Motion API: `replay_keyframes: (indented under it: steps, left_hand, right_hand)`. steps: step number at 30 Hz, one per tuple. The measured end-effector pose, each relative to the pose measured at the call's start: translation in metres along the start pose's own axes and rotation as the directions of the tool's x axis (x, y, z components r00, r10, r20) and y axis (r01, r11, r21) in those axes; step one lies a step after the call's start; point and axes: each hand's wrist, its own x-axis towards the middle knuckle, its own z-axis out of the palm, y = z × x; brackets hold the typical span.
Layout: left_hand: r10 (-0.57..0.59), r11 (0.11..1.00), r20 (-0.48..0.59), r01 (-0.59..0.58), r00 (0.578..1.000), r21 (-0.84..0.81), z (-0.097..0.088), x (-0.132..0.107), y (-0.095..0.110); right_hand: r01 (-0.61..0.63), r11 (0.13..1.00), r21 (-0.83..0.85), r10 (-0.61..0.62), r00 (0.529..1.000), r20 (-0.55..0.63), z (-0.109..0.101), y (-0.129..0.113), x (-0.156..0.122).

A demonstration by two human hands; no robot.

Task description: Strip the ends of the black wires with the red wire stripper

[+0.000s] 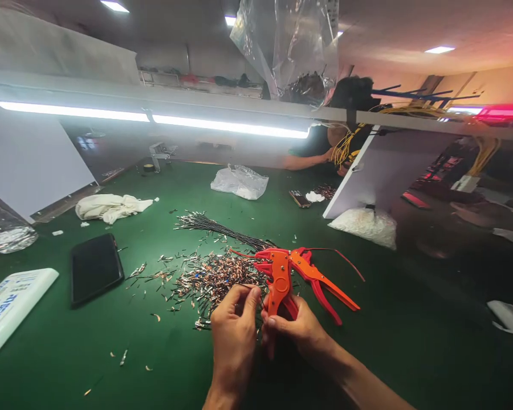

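Pliers (pixel 279 279) are standing upright in the right hand, over the near middle of the green table (pixel 162 353). At far left, a white box (pixel 17 304) is lying near a dark-screened phone (pixel 96 269), and a cloth (pixel 113 208) is lying crumpled behind them. Scraps (pixel 209 279) are spreading in a loose heap, with black wires (pixel 235 232) lying bundled behind it, silver tips pointing left. Before the heap, the left hand (pixel 235 322) is pinching, thumb and forefinger tips pressed together just beside the pliers; whatever they are gripping is too small to tell. The right hand (pixel 297 324) is wrapping round the pliers' handles, its thumb lying across them, its other fingers mostly hidden; how hard it is squeezing, I cannot tell. A second pair (pixel 303 266) is lying just to the right, handles splaying apart. Farther back, a co-worker's hand (pixel 330 156) is holding yellow wires (pixel 345 145).
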Motion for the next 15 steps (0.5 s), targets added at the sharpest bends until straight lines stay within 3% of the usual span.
replay_keyframes:
  steps: [4,7,13,15]
  left_hand:
    - [-0.104,0.969,-0.149,0.066,0.983,-0.237,-0.007,0.011,0.003]
    - [-0.201,0.912,-0.203,0.107,0.958,-0.395,-0.014,0.017,0.011]
    - [-0.316,0.834,-0.125,0.213,0.941,-0.509,-0.023,0.014,0.023]
    - [-0.303,0.848,-0.081,0.230,0.950,-0.478,-0.023,0.011,0.021]
  right_hand:
    - [-0.020,0.997,0.070,0.018,0.999,0.030,0.001,-0.004,0.000]
    - [-0.050,0.987,0.152,0.038,0.996,0.083,0.003,-0.004,-0.001]
    - [-0.208,0.939,0.274,0.138,0.958,0.252,0.011,0.011,-0.010]
    - [-0.194,0.946,0.259,0.131,0.962,0.240,0.011,0.012,-0.012]
